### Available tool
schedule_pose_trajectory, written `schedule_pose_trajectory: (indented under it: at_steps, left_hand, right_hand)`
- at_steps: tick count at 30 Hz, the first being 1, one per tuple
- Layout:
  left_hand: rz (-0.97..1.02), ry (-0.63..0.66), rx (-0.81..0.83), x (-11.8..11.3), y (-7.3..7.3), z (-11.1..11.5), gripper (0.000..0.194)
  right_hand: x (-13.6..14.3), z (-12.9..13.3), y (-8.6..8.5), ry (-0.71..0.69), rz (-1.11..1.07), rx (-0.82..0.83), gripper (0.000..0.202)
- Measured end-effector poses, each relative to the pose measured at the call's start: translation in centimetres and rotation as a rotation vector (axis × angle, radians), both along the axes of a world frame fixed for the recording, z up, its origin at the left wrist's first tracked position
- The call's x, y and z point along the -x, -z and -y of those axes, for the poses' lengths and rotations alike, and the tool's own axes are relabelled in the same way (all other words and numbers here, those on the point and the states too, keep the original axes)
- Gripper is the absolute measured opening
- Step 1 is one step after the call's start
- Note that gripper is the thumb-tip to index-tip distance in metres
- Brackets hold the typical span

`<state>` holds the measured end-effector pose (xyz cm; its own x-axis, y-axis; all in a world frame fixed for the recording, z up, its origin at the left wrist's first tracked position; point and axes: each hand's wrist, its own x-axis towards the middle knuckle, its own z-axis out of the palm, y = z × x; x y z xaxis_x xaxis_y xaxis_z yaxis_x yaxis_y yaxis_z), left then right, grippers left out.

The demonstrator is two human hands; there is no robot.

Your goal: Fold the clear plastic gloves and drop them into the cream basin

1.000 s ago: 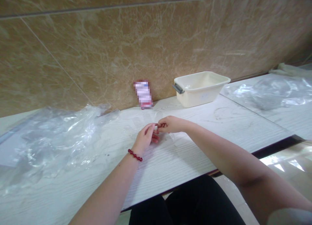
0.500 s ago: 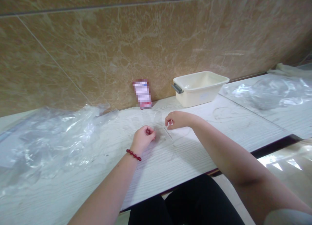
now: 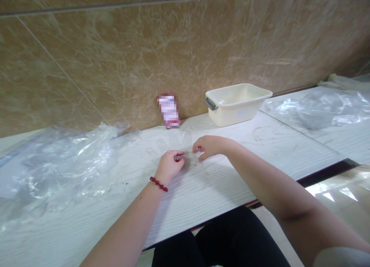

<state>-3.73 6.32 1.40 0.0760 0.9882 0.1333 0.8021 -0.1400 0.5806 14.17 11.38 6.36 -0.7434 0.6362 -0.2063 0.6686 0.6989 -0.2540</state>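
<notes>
My left hand (image 3: 171,163), with a red bead bracelet (image 3: 158,184) at the wrist, is closed in a pinch on a small clear plastic piece (image 3: 179,156). What kind of piece it is, I cannot make out. Just to its right, my right hand (image 3: 210,146) has its thumb and curled fingers apart, with a gap between them and nothing visible held. Faint transparent pieces (image 3: 162,145) lie flat on the white wood-grain table (image 3: 185,205) beyond my left hand; their shape is hard to tell.
A phone with a blurred screen (image 3: 170,112) leans against the brown marbled wall (image 3: 179,47). To its right stands a cream plastic tub (image 3: 231,114) with a grey handle. Crumpled clear plastic (image 3: 83,159) covers the left of the table, and more plastic sheeting (image 3: 318,107) lies far right.
My right hand has come slightly down and towards my left hand, its thumb and fingers spreading wider. A clear piece now shows at the left fingertips, which have barely moved.
</notes>
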Motion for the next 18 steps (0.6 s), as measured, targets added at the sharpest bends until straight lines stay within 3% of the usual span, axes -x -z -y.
schedule_pose_trajectory:
  at_steps: [18]
  left_hand:
    - [-0.169, 0.044, -0.085, 0.1, -0.4, 0.2, 0.028]
  right_hand:
    - [0.6, 1.2, -0.2, 0.040, 0.148, -0.058, 0.063]
